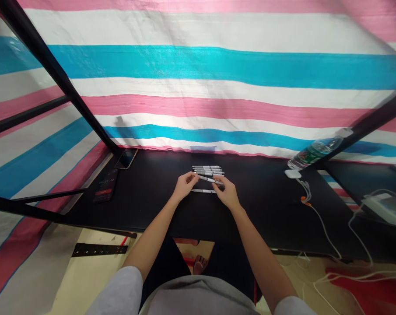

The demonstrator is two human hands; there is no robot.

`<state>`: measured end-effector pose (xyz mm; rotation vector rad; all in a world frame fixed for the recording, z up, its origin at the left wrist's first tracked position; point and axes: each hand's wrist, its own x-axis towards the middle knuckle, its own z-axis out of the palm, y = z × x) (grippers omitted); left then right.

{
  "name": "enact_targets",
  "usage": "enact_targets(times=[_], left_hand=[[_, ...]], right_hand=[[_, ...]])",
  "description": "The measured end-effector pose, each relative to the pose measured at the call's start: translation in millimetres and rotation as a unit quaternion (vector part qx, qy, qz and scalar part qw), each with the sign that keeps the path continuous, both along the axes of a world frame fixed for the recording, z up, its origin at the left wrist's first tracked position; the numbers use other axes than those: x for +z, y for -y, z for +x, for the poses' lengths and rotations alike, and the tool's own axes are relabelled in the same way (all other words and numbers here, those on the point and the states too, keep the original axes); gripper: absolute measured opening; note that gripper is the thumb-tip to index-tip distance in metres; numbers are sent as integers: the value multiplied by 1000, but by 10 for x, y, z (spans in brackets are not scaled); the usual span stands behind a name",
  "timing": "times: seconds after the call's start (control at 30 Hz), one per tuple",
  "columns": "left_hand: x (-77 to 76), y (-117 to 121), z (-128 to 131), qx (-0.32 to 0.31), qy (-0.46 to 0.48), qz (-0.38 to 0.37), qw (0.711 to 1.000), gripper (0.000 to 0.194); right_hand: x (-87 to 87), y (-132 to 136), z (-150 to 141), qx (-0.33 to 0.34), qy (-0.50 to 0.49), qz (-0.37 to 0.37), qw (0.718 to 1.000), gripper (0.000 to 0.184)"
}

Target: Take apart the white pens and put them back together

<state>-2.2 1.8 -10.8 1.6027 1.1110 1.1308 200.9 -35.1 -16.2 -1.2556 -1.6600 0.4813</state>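
Observation:
Between my hands a white-and-grey pen [207,179] is held slightly slanted above the black table. My left hand [185,184] pinches its left end, and my right hand [226,190] grips its right end between thumb and fingers. Just beyond lie several similar pens [207,169], side by side in a row and roughly parallel to the table's back edge. Nearer to me, another pen [202,190] rests on the table, its right end partly hidden by my right hand.
Two phones, one dark [105,186] and one with a light rim [126,158], lie at the left. A plastic bottle [311,154], a white charger [292,173] and cables [324,229] are at the right. Black frame bars [58,83] and striped sheeting [198,65] enclose the table [145,205].

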Motion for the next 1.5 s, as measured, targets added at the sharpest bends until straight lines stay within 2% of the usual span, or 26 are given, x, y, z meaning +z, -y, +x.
enact_targets(times=[0.17,0.37,0.6,0.73,0.93,1.07,1.3,1.5], left_hand=[[50,37,24,-65,13,1,998,32],[51,43,33,-35,-28,12,999,28],[71,45,31,-44,-27,53,997,27],[61,40,26,-21,-40,48,998,28],[78,54,34,-47,-9,41,998,28],[91,60,37,-40,-24,38,998,22],[76,54,32,-42,-11,38,998,28],[67,50,22,-29,-39,37,998,29]], right_hand=[[0,-6,2,15,15,20,1000,25],[42,7,-10,29,17,28,999,19],[90,35,-32,31,18,31,999,16],[68,27,-31,40,23,30,998,16],[86,33,-30,40,15,29,999,15],[87,38,-35,47,12,26,998,15],[82,30,-32,44,19,38,998,14],[79,28,-31,44,32,40,998,14]])
